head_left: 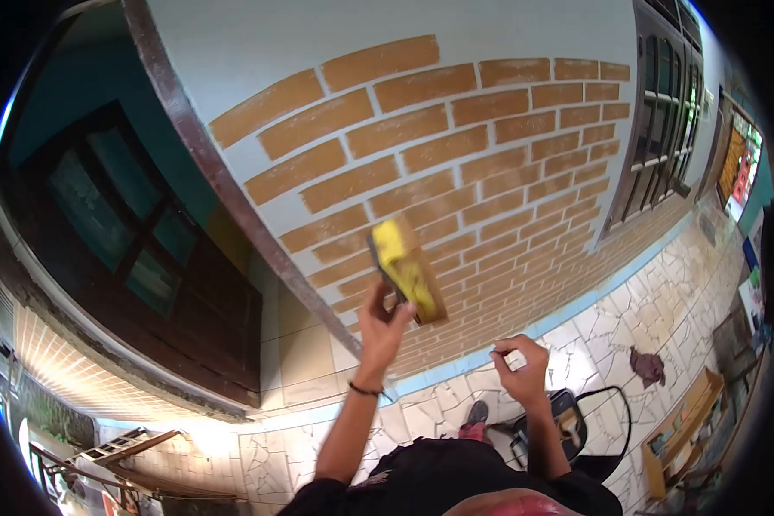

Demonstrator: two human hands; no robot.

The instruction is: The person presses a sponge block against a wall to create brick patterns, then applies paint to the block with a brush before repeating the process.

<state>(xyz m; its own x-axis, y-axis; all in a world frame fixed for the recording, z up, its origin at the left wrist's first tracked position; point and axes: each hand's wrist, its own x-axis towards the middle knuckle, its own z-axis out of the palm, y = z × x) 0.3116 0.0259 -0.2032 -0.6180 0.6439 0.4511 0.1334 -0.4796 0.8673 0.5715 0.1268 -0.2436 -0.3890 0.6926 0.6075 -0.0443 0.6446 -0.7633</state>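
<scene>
My left hand (382, 331) is closed round the dark grip of a yellow block-shaped hand tool (402, 262), blurred by motion. A brownish edge shows along the tool's right side, and the tool overlaps the brick-patterned wall (439, 156) in this view. The wall has ochre brick shapes with pale joint lines between them. My right hand (525, 370) is raised lower and to the right, in front of the wall's foot. Its thumb and fingers are curled together, and I cannot tell what is between them.
Below my right arm a black bag (580, 430) with a long strap lies on the cracked-tile floor. A dark cloth (647, 367) and a wooden box (688, 421) are further right. To the left is a doorway with a dark door (206, 331); a barred window (654, 129) is upper right.
</scene>
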